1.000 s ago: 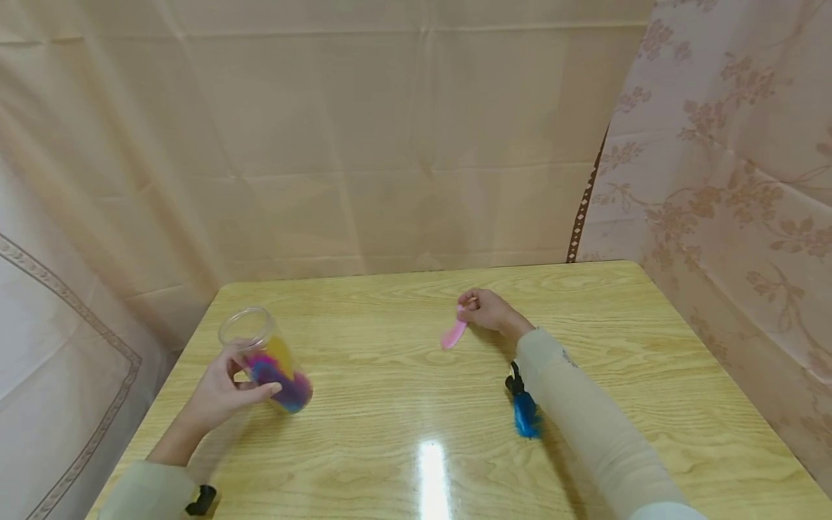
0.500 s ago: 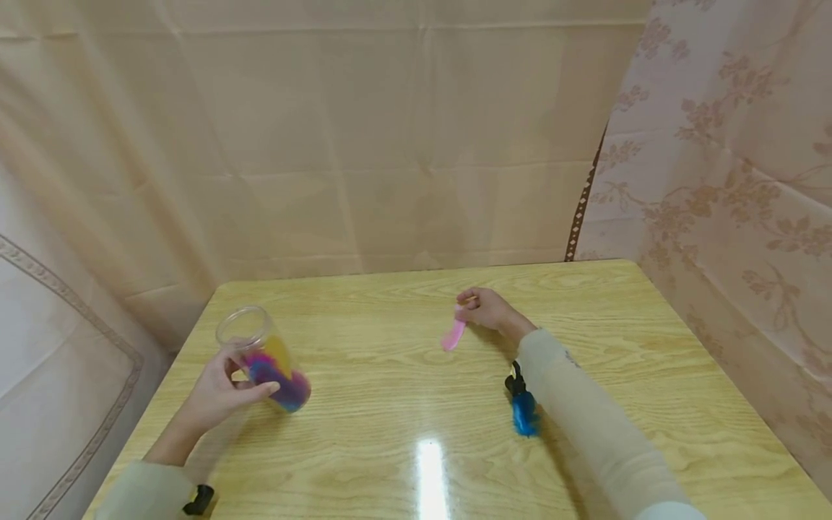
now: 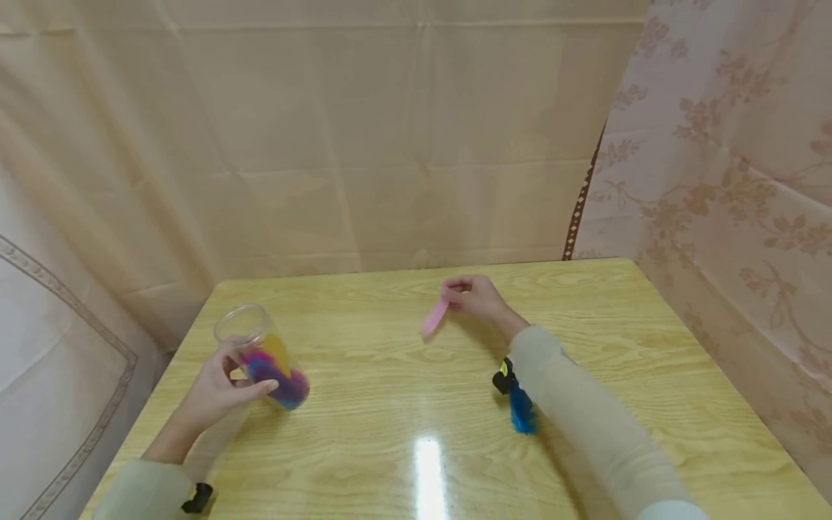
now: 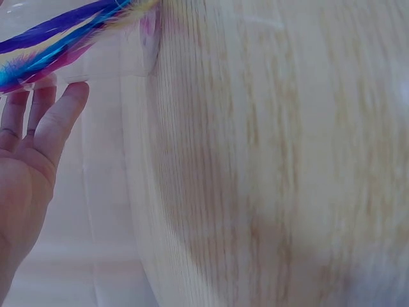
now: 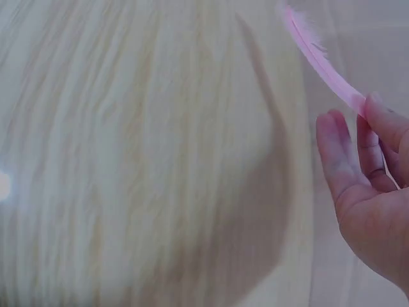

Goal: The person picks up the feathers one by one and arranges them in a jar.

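My left hand (image 3: 214, 396) grips a clear jar (image 3: 265, 334) around its side, thumb toward the front. The jar leans, its round open mouth up and to the left. Purple, blue, pink and yellow feathers (image 4: 57, 48) show through its wall in the left wrist view. Over the far middle of the table, my right hand (image 3: 479, 297) pinches a pink feather (image 3: 435, 318) by one end between thumb and fingers. In the right wrist view the pink feather (image 5: 323, 67) curves away from the fingertips, its shadow falling on the wood. A blue feather (image 3: 522, 412) lies beside my right forearm.
Both hands are above a wood-grain table (image 3: 364, 375) with a bright light reflection near its front. A beige curtain (image 3: 312, 144) hangs behind, and a flowered cloth (image 3: 728, 180) at the right. Black wrist cameras (image 3: 503, 377) sit under both sleeves.
The right hand has shifted slightly left and away from me, carrying the pink feather with it. My left hand and the jar have barely moved.
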Demonstrator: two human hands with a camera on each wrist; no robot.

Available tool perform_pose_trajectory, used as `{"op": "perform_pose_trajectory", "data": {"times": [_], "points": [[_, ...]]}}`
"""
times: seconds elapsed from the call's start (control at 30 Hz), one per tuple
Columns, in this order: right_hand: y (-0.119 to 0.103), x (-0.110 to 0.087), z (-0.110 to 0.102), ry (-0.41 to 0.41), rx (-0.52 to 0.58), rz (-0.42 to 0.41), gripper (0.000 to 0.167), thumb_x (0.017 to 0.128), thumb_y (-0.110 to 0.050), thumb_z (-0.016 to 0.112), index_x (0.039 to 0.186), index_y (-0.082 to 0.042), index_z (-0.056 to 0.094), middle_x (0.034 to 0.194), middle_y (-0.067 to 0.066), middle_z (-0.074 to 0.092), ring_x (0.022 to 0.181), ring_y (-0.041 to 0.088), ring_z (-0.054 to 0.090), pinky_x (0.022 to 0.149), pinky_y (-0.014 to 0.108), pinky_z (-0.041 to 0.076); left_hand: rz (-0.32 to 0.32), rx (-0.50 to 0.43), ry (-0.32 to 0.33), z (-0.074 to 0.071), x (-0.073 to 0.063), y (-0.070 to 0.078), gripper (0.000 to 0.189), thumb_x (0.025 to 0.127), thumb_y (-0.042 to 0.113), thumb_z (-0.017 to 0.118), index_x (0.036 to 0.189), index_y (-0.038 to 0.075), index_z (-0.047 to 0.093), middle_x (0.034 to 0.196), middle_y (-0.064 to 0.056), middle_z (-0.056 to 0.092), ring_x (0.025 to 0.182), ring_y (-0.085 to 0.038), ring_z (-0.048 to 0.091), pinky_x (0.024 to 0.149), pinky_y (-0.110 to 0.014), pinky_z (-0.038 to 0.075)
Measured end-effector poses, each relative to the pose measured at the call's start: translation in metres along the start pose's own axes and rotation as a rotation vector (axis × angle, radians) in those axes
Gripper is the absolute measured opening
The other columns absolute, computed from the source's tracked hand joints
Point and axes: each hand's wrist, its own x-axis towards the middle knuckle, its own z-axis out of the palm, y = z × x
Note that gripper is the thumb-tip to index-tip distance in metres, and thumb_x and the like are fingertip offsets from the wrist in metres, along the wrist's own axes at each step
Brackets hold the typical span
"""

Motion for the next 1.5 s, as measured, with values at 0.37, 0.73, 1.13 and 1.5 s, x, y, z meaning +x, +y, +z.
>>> {"op": "perform_pose_trajectory", "data": {"times": [0.37, 0.73, 1.13, 1.5], "points": [[-0.033, 0.000, 0.025, -0.098, 0.182, -0.001, 0.040, 0.096, 0.000, 0.068, 0.132, 0.012, 0.057, 0.105, 0.014, 0.066, 0.086, 0.020, 0.071, 0.090, 0.046, 0.057, 0.034, 0.145, 0.081, 0.007, 0.003, 0.004, 0.060, 0.075, -0.004, 0.086, 0.125, -0.004, 0.052, 0.109, -0.013, 0.059, 0.091, -0.005, 0.062, 0.069, -0.022, 0.059], [-0.070, -0.010, 0.052, -0.212, 0.210, -0.042, 0.028, 0.096, 0.000, 0.068, 0.122, 0.007, 0.064, 0.109, 0.018, 0.063, 0.092, 0.025, 0.070, 0.095, 0.053, 0.053, 0.058, 0.241, 0.135, 0.011, 0.000, 0.007, 0.063, 0.073, -0.004, 0.086, 0.128, -0.006, 0.054, 0.101, -0.013, 0.061, 0.087, -0.003, 0.057, 0.067, -0.018, 0.057], [-0.102, -0.022, 0.075, -0.245, 0.212, -0.091, 0.032, 0.091, -0.001, 0.074, 0.122, 0.004, 0.066, 0.110, 0.016, 0.063, 0.091, 0.025, 0.070, 0.086, 0.046, 0.059, 0.084, 0.239, 0.130, 0.013, -0.001, 0.003, 0.060, 0.072, -0.007, 0.086, 0.124, -0.004, 0.056, 0.100, -0.010, 0.061, 0.086, -0.003, 0.058, 0.066, -0.018, 0.057], [-0.117, -0.025, 0.102, -0.342, 0.231, -0.109, 0.037, 0.092, 0.002, 0.072, 0.127, 0.008, 0.062, 0.110, 0.015, 0.063, 0.090, 0.023, 0.069, 0.085, 0.044, 0.060, 0.045, 0.245, 0.108, 0.006, -0.009, 0.005, 0.072, 0.074, -0.005, 0.086, 0.136, -0.004, 0.049, 0.108, -0.021, 0.064, 0.085, 0.002, 0.063, 0.066, -0.019, 0.057]]}}
